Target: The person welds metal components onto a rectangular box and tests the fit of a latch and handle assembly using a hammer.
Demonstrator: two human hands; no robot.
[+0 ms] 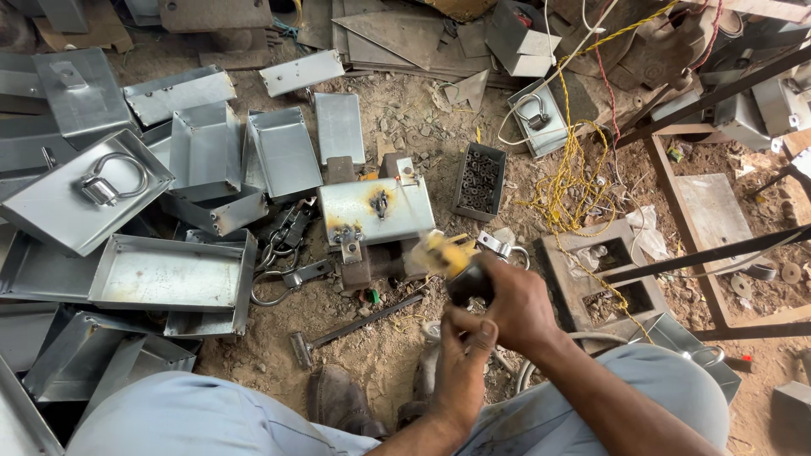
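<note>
Holding a Yellow-Tipped Tool Over Sheet-Metal Stock

Dirt floor (405, 127): bare brown ground strewn with scrap, spreading ahead of the fingers on all sides.

Folded grey metal trays (169, 274): a loose heap well to the left of the fingers, some upside down, one bearing a ring shackle (106, 187).

Welded box (376, 209): a grey sheet-metal piece with burn marks and a small fitting on its face, lying just ahead and left of the fingers.

Small open tray of dark hardware (480, 180): ahead of the fingers, beyond the tool tip.

Yellow cord (574, 181): tangled, ahead and to the right.

Chipping hammer (355, 325): lying on the floor just left of the fingers.

Right hand (511, 308): fingers wrapped tight around the dark handle of a yellow-tipped tool (448, 257), whose blurred head points up and left toward the welded box.

Left hand (463, 359): just below the right, fingers curled narrow against the butt of the same handle; whether they actually grip it cannot be told.
</note>
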